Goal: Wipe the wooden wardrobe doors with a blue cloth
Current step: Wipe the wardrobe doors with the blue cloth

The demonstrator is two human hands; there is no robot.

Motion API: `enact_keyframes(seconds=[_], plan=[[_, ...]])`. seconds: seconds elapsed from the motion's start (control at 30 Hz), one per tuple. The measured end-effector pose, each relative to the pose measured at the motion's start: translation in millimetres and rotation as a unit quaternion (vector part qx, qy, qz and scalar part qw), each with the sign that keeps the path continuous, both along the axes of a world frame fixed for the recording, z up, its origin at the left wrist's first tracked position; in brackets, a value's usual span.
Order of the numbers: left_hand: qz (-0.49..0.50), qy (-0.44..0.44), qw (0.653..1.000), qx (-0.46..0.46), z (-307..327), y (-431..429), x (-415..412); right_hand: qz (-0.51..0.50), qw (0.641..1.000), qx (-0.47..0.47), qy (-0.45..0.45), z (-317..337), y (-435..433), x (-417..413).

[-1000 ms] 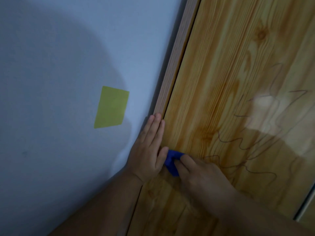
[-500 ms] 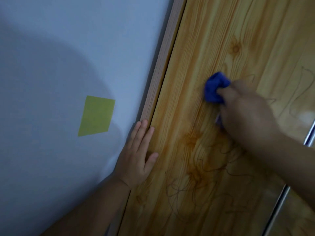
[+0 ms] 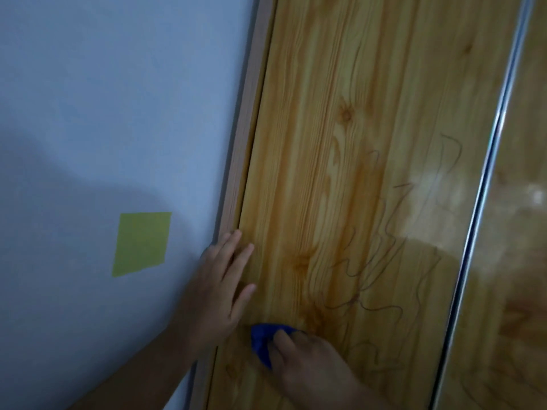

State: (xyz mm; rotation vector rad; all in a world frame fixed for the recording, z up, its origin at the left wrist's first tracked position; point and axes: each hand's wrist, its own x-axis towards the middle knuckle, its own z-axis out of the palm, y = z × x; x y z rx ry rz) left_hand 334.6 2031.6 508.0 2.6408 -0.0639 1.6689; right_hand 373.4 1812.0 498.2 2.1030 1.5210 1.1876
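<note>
Wardrobe door (image 3: 340,173), the big pine-grained panel, fills the view from 12 o'clock down to 6, and I judge the wiping on it far from finished: thin dark scribbles (image 3: 384,276) loop across its lower half, running up toward 1 o'clock from where I am working, and nothing on the glossy surface tells me which stretches are already clean. Pale blue wall (image 3: 103,84) takes the whole 9 o'clock side. A second wooden door (image 3: 518,261) shows at 3 o'clock, parted from the first by a bright metal strip (image 3: 485,184). It carries glare and faint lines of its own, and I would count it as not yet done. A lighter wooden frame (image 3: 245,128) runs between wall and door. Both doors are closed, so whatever the wardrobe holds is hidden from me, and I see no bucket or other vessel. A yellow-green note (image 3: 142,244) sticks to the wall at about 8 o'clock. My left hand (image 3: 216,294) lies flat with straight fingers on the door's left edge, its heel over the frame, bracing and holding nothing. My right hand (image 3: 307,359), at 6 o'clock, has its fingers curled round the bunched blue cloth (image 3: 262,341), pressing it against the door just below my left hand, at the low left end of the scribbles.
</note>
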Motion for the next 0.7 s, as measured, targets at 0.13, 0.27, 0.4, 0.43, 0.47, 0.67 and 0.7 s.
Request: enact_keyframes(seconds=[0.13,0.27,0.4,0.43,0.47,0.67,0.7], plan=[[-0.002,-0.011,1.0,0.023,28.9,-17.7,2.4,-0.02,0.997,0.066,-0.017,68.3,-29.9,-1.1],[0.01,-0.03,0.999,0.035,63.0,-39.8,10.0,-0.114,0.986,0.116,-0.028,156.0,-62.1,-1.1],[0.017,-0.04,0.997,0.058,100.1,-64.0,20.5,-0.113,0.976,0.171,-0.072,233.6,-81.8,3.5],[0.018,-0.044,0.997,0.063,107.7,-69.9,23.6,-0.115,0.972,0.19,-0.079,249.1,-85.3,4.2],[0.025,-0.048,0.996,0.067,112.9,-75.0,26.5,-0.117,0.967,0.209,-0.084,261.4,-88.5,4.7],[0.04,-0.063,0.995,0.065,111.8,-76.6,39.8,-0.119,0.958,0.253,-0.06,254.4,-78.2,7.2],[0.037,-0.065,0.995,0.066,111.3,-75.2,41.7,-0.115,0.961,0.245,-0.046,240.3,-72.3,6.9]])
